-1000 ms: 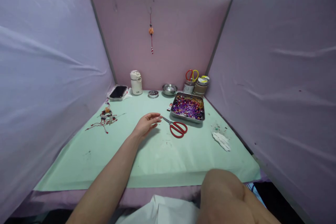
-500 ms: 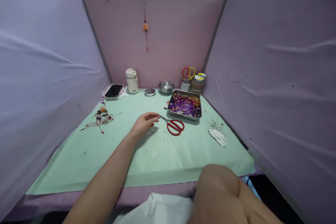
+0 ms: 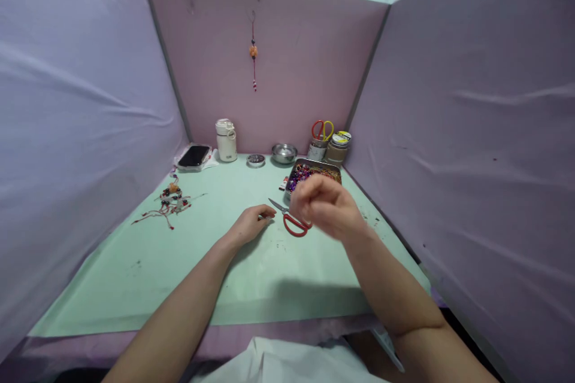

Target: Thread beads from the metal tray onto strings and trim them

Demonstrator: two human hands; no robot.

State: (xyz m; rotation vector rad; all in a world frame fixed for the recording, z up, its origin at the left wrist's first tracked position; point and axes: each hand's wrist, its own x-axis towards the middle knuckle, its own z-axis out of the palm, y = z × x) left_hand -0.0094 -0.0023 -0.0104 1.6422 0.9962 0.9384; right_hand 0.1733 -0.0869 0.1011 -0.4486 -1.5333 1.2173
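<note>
keeping the left hand [image 3: 248, 225] low on the table [image 3: 251, 281] should give it steady support; its fingers are bent, but whether they pinch something thin cannot be told. just right of them lie the scissors [image 3: 279, 206], tips toward those fingers, so any touch is safer at the red handles [image 3: 295, 235]. the right hand [image 3: 330, 209] is curled and blurred, partly hiding the handles and the tray [image 3: 317, 162] on the far side; its grip cannot be told. slow, level travel would best avoid knocking the beads [image 3: 299, 175].
</note>
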